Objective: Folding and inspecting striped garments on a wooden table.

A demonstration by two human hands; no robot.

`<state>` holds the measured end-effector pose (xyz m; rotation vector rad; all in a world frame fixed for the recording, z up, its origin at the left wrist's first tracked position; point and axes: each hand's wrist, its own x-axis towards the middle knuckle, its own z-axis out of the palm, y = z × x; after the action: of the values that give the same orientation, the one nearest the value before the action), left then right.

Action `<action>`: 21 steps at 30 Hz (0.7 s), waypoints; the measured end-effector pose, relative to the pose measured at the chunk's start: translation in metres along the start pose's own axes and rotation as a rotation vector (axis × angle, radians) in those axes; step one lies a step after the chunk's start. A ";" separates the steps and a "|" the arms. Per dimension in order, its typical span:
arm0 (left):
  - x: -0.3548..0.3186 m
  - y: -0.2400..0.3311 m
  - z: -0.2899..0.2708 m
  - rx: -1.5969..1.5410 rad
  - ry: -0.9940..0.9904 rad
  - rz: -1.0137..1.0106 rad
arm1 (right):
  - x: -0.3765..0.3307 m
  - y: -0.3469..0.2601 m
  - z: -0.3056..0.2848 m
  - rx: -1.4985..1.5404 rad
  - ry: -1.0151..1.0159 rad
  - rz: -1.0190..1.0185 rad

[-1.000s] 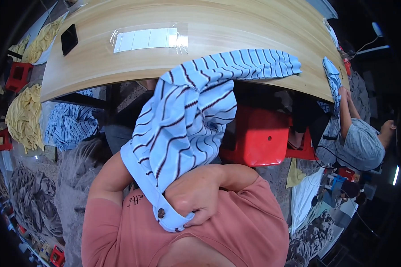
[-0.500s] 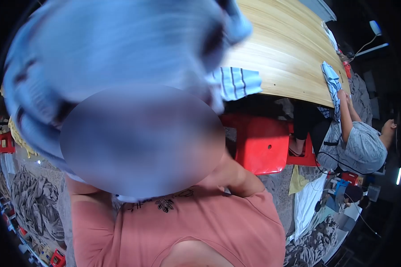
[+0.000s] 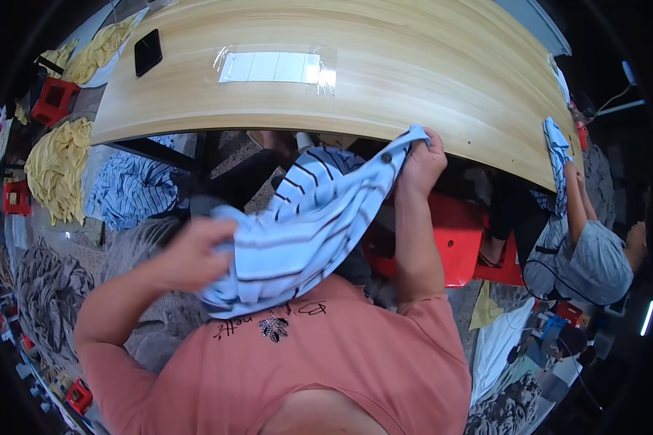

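Note:
A light-blue shirt [image 3: 297, 239] with dark stripes hangs slanting in front of my chest, below the near edge of the table. My right hand [image 3: 422, 163] is closed on its upper right end, beside a dark button, close to the table edge. At the shirt's left side, lower down, my left hand [image 3: 199, 250] is blurred by motion; its curled fingers meet the cloth. Folds hide part of the shirt, and its lower end rests near my lap.
The wooden table [image 3: 384, 72] carries a black phone [image 3: 149, 52] and white paper strips [image 3: 272, 67] under clear film. Red stools [image 3: 450, 250] stand at right. Yellow cloth [image 3: 59, 170], striped cloth [image 3: 134, 185] and grey cloth [image 3: 54, 290] lie heaped at left. A co-worker [image 3: 584, 254] handles blue cloth at the table's right end.
The shirt, earlier raised, blurred and filling much of the view, has come down before my chest. Both hands now show, spread apart on it, and the tabletop is uncovered.

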<state>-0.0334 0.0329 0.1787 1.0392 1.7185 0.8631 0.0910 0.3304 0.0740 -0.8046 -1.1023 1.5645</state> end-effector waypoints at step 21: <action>-0.119 0.013 -0.195 -0.404 0.226 0.062 | -0.143 0.031 0.058 0.682 -0.860 1.068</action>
<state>-0.1868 -0.0904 0.2958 0.7459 1.6063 1.3446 0.0653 0.1760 0.0611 -0.1672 -0.5285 3.1380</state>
